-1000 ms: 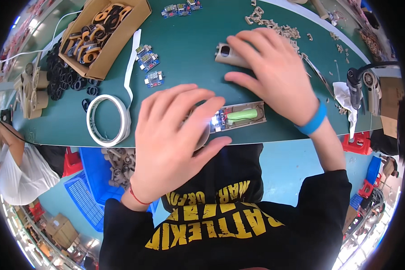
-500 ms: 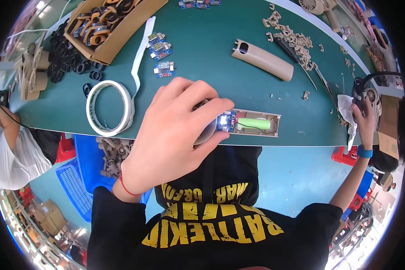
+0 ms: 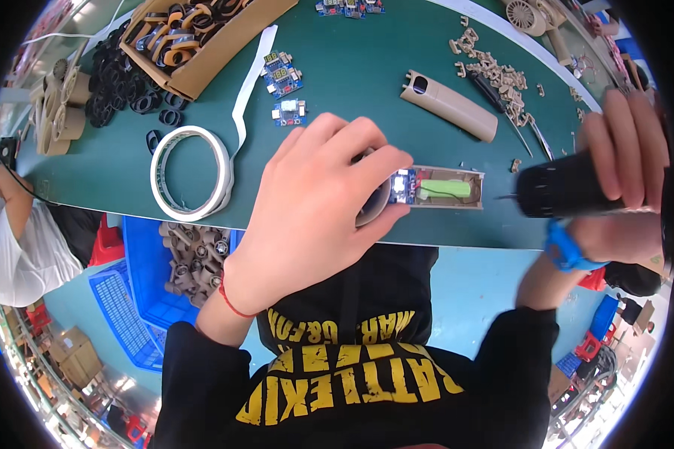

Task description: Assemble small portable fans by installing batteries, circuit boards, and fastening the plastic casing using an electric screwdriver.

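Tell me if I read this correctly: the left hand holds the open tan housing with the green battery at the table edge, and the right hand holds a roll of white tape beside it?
Not quite. In the head view the right hand grips a black power screwdriver, its tip toward the tan housing. The roll of white tape lies untouched on the table, left of the left hand. The rest is right.

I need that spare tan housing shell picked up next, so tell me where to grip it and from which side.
Grip the tan housing shell across its narrow width near mid-length, coming straight down from above. It lies flat and free on the green table, long and slightly curved, with bare table along both long sides. Avoid the right end, probably crowded by the small tan parts and a thin tool.
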Available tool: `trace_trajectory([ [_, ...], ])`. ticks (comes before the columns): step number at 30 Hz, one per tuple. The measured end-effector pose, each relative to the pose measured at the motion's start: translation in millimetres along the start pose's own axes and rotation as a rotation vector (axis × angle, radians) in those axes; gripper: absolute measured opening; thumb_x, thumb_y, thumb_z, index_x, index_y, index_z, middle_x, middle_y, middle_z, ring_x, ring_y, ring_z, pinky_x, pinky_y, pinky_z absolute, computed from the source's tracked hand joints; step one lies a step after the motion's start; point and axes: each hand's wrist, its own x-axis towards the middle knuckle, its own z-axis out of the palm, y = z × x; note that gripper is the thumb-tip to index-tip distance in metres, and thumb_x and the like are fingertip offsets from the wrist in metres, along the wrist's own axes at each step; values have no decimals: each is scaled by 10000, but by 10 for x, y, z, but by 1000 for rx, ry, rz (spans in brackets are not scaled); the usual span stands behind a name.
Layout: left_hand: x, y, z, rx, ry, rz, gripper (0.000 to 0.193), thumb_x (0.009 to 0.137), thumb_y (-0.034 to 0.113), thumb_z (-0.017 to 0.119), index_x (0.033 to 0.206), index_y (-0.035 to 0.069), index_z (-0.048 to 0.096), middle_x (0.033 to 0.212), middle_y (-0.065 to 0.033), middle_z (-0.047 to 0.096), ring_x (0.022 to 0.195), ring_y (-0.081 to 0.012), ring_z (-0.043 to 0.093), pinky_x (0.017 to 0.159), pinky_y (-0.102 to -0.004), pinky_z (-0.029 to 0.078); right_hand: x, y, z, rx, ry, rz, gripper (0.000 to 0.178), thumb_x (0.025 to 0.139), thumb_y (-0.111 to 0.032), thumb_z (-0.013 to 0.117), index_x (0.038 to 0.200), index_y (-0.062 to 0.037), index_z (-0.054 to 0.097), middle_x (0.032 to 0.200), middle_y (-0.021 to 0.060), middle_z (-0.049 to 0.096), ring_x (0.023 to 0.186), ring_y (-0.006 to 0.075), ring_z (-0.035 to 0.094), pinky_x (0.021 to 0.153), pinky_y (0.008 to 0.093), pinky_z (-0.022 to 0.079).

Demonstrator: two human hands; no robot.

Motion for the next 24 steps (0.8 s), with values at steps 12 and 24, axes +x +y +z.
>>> trace_trajectory([
  [12,-3,-3,13,12,24,11,347,645,136,805,950,70,654,913,-44,581,838,-270,545,724,-372,471,291,1031,341,-133,-14,-290,682,847,-742,506,1126,-120,531,650,-35,580,515,70,553,505,200,483],
  [24,14,-8,31,-20,12,4,347,647,131,802,957,69,659,905,-50,572,841,-267,542,724,-372,467,303,942,202,-255,-257,-230,549,880,-581,614,1203,-154,489,757,-7,593,646,115,590,618,229,515],
])
